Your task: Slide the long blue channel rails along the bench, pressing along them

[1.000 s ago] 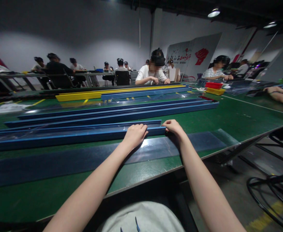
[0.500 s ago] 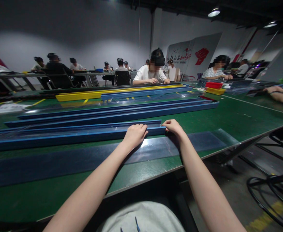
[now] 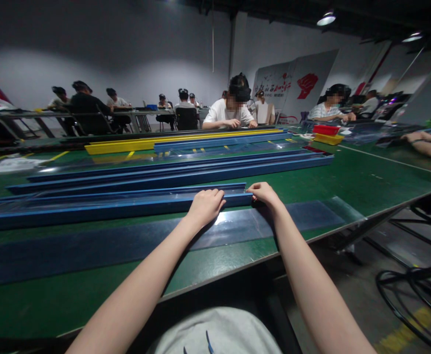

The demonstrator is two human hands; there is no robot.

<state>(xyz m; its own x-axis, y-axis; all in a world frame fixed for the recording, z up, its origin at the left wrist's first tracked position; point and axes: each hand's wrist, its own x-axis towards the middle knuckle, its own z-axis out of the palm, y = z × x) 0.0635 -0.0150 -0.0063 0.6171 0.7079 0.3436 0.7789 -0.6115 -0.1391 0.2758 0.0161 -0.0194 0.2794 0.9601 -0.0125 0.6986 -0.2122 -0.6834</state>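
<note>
Set back from near edge of table (image 3: 215,263), blue channel (image 3: 115,211); likely light, stiff; best held by walls; left hand (image 3: 205,206) with fingers clamped over near wall; right hand (image 3: 264,193) at end, closure unclear.

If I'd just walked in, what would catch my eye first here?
Probably the left hand, mid-picture, curled over the nearest blue channel, and the right hand at that channel's right end. Farther back, a bright yellow channel stands out on the green table, with a red bin to its right.
</note>
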